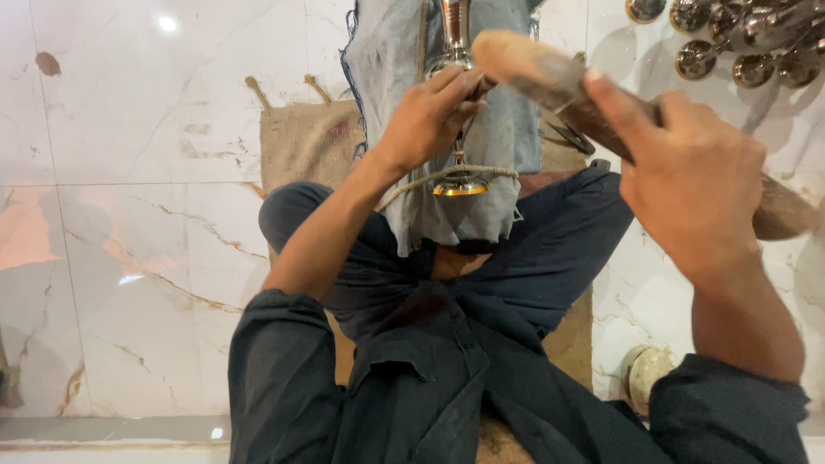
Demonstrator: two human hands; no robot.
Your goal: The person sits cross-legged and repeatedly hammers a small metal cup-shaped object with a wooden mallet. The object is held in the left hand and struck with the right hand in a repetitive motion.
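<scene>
I sit cross-legged on a burlap mat (301, 142) laid on a marble floor. My left hand (430, 116) grips a shiny copper-and-silver metal piece (456, 34) that stands upright against a grey-blue cloth (387, 60) draped in front of my legs. Its bell-shaped brass end (460, 185) shows lower down, with a rope (447, 174) looped around it. My right hand (692, 185) is raised near the camera, closed around a thick wooden mallet (537, 73) whose rounded head points toward the metal piece.
Several polished round metal pieces (730, 39) lie on the floor at the top right. A pale round object (644, 374) sits on the floor beside my right elbow. White marble tiles (129, 215) stretch out to the left.
</scene>
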